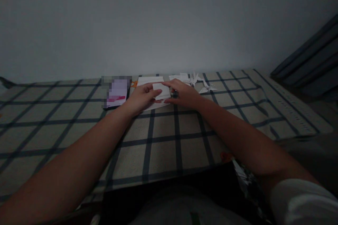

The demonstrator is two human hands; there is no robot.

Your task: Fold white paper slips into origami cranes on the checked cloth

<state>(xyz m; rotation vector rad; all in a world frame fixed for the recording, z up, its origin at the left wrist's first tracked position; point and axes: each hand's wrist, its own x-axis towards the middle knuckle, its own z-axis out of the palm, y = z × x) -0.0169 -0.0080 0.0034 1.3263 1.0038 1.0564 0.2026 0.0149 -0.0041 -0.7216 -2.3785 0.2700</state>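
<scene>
A small folded piece of white paper is held between my two hands over the table. My left hand pinches its left side, thumb on top and fingers beneath. At its right edge, my right hand grips it with forefinger and thumb; a dark ring shows on one finger. Under and just behind my hands lie more white paper sheets. To the right of them sit folded white paper shapes that look like origami birds, one of them nearer to me.
A phone with a lit screen lies left of my hands. Something small and orange is beside it. The checked tablecloth covers the table, which meets a plain wall at the back. A dark curtain hangs at the right.
</scene>
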